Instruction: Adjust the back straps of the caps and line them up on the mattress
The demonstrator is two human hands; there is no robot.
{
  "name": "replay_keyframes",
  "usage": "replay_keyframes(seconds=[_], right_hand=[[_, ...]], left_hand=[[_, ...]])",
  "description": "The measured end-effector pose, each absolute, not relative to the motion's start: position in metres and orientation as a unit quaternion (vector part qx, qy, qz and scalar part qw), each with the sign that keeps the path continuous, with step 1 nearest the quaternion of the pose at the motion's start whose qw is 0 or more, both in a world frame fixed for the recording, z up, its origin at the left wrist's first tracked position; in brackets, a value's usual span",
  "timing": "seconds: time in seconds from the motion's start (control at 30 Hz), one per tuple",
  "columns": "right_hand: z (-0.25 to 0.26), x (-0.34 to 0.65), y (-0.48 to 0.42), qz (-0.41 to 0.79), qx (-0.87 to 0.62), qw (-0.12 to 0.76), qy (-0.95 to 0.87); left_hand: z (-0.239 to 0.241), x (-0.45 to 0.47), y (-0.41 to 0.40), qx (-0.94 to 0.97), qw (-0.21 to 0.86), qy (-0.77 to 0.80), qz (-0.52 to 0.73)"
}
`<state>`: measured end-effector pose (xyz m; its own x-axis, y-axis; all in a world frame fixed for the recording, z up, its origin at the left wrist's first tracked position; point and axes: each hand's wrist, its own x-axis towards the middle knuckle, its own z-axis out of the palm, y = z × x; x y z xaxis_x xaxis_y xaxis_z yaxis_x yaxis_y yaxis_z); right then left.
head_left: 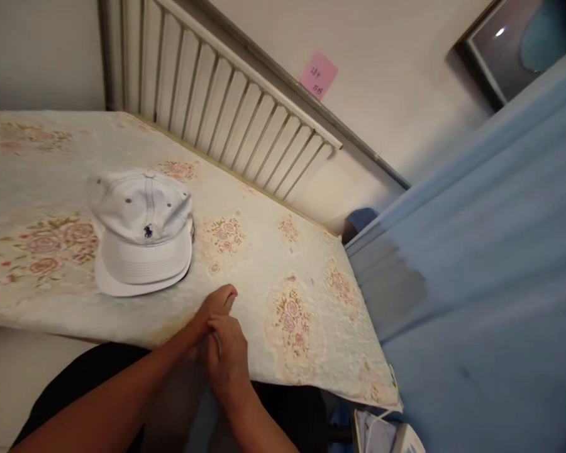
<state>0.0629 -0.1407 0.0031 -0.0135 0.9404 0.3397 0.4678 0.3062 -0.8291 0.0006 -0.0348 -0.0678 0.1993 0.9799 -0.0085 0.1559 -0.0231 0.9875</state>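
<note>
My two hands meet at the near edge of a table covered by a pale floral cloth. My left hand rests on the cloth with its fingers curled under; nothing shows in it. My right hand lies just behind it, fingers wrapped across my left wrist, where a thin grey band shows. A white baseball cap with a small dark logo lies on the cloth to the left of my hands, brim toward me, about a hand's length away and untouched.
A big blue sheet of fabric fills the right side, blurred. A white ribbed radiator runs along the wall behind the table, with a pink sticky note above it. A white object sits below the table's near right corner.
</note>
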Motion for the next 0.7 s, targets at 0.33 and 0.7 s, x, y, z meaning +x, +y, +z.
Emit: replay_keyframes(seconds=[0.33, 0.7], right_hand=[[-0.047, 0.175, -0.215, 0.154, -0.691, 0.449, -0.545], [-0.056, 0.198, -0.220, 0.144, -0.704, 0.504, -0.479]], left_hand=[[-0.070, -0.014, -0.058, 0.719, 0.317, 0.477, 0.395], [-0.068, -0.021, -0.087, 0.724, 0.235, 0.530, 0.374]])
